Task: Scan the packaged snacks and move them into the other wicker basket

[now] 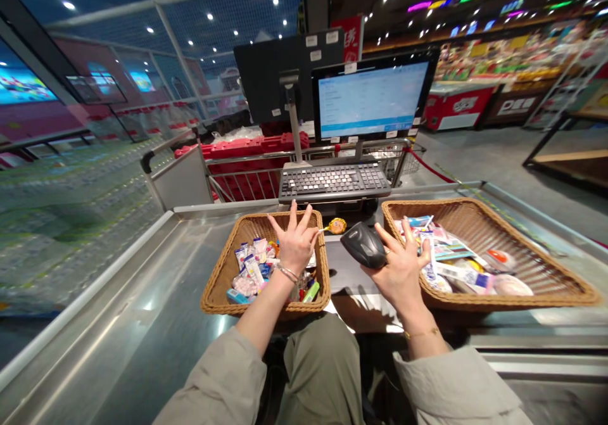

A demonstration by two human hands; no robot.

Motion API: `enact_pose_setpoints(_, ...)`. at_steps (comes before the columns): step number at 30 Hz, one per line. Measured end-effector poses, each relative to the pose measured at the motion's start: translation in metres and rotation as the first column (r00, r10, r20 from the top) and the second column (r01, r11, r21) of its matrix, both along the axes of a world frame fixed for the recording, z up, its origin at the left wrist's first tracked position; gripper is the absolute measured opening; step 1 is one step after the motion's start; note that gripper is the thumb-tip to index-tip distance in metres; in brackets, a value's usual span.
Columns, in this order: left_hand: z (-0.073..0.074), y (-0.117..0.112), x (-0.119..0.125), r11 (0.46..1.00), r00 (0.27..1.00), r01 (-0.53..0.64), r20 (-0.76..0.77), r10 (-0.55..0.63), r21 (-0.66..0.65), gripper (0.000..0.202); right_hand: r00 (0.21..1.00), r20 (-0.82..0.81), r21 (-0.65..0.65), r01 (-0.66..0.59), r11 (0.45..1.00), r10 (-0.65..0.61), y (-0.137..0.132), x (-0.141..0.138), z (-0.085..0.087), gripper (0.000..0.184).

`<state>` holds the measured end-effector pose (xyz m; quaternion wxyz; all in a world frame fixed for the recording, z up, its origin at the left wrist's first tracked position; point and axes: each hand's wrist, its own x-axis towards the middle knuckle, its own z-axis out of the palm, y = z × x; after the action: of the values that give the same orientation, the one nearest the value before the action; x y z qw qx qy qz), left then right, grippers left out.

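My left hand [295,241] hovers over the left wicker basket [219,278], which holds several small wrapped sweets. It pinches the stick of an orange lollipop [337,225] between thumb and forefinger, with the other fingers spread. My right hand [401,266] grips a black handheld barcode scanner [363,244] between the two baskets, its head turned toward the lollipop. The right wicker basket [536,257] holds several packets and sweets.
A black keyboard [334,181] and a lit monitor [371,99] stand behind the baskets on the steel checkout counter [156,311]. A shopping cart [247,175] with red crates stands behind the counter. Store shelves and a floor aisle lie at the right.
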<state>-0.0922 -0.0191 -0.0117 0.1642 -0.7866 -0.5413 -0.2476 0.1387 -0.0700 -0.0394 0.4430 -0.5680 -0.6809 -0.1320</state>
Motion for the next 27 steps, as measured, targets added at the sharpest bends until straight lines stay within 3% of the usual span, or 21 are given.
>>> enact_pose_setpoints(7, 0.001, 0.000, 0.002, 1.000, 1.000, 0.001, 0.006, -0.001, 0.002, 0.028, 1.000, -0.002, 0.015, -0.004, 1.000, 0.004, -0.002, -0.001, 0.001, 0.016)
enact_pose_setpoints(13, -0.003, 0.005, 0.004, 0.981, 0.994, 0.057, 0.082, -0.073, 0.184, 0.020, 1.000, 0.006, 0.046, -0.008, 0.999, 0.007, 0.000, 0.000, -0.001, 0.016)
enact_pose_setpoints(17, -0.005, 0.006, 0.004, 0.973, 0.992, 0.071, 0.083, -0.091, 0.219, 0.018, 1.000, 0.011, 0.063, -0.010, 0.998, 0.009, 0.000, 0.001, -0.001, 0.014)
enact_pose_setpoints(27, -0.003, 0.008, 0.012, 0.962, 0.992, 0.087, 0.070, -0.108, 0.259, 0.022, 0.996, -0.019, 0.046, 0.093, 0.995, -0.092, 0.000, 0.013, -0.002, 0.019)
